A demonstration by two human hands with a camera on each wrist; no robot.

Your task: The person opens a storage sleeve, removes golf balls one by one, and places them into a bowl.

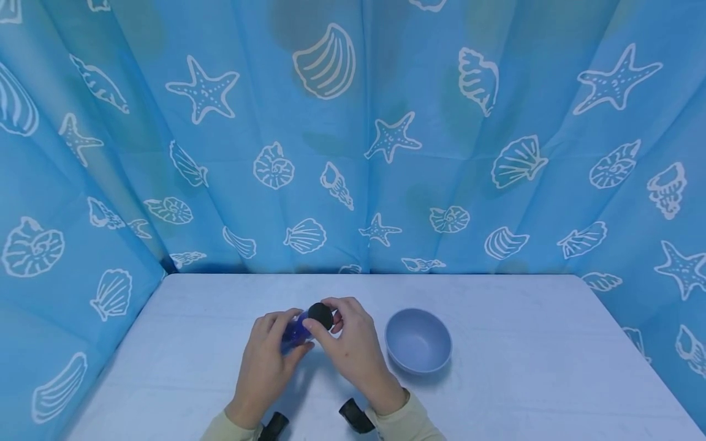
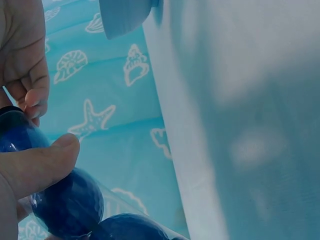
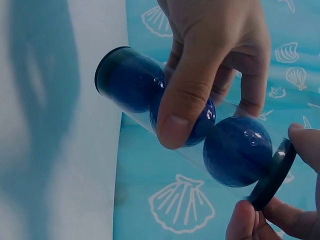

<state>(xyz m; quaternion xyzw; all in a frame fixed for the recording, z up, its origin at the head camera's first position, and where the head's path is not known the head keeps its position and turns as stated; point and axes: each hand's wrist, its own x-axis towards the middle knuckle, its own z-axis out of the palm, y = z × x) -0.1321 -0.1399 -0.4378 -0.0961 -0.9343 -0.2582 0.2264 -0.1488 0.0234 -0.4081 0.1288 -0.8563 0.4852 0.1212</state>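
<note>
Raised over the table, a clear tube (image 3: 190, 159) with black ends contains several dark blue balls (image 3: 237, 150), one behind another. My left hand (image 1: 268, 350) grips the tube round its middle, the thumb (image 2: 45, 167) lying across the near side. At the tube's upper end my right hand (image 1: 353, 343) pinches the black lid (image 1: 320, 315) by its edge, thumb on one side and fingers on the other. In the right wrist view the lid (image 3: 274, 172) sits at the tube's end, slightly slanted, close to the nearest ball.
A blue-purple bowl (image 1: 418, 364) stands on the white-covered table (image 1: 524, 355), just right of my right hand. Blue curtains (image 1: 408, 184) printed with shells and starfish hang behind and at both sides of the table.
</note>
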